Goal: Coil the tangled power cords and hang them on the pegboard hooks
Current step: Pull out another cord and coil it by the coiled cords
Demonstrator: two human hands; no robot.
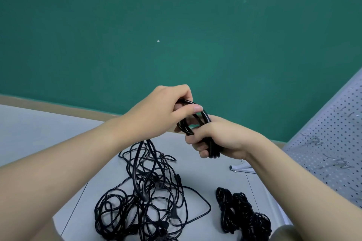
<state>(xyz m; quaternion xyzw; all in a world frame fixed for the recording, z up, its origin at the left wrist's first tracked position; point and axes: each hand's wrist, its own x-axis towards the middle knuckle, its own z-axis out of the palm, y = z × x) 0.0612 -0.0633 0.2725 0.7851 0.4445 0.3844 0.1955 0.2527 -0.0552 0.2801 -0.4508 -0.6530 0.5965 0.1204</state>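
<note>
A black power cord (203, 118) is held up above the table between both hands. My left hand (162, 109) pinches a loop of it from above. My right hand (221, 139) is closed around a small bundle of its coils. The cord's loose length hangs down from my hands into a big tangled pile of black cords (145, 197) on the table. A second, tighter heap of black cords (242, 213) lies at the lower right. The white pegboard (333, 143) leans at the right, with metal hooks (338, 162) on it.
The grey table (39, 133) runs left and forward, ending at a beige strip under a green wall (176, 25). A white bracket foot (241, 168) of the pegboard stands on the table by my right wrist.
</note>
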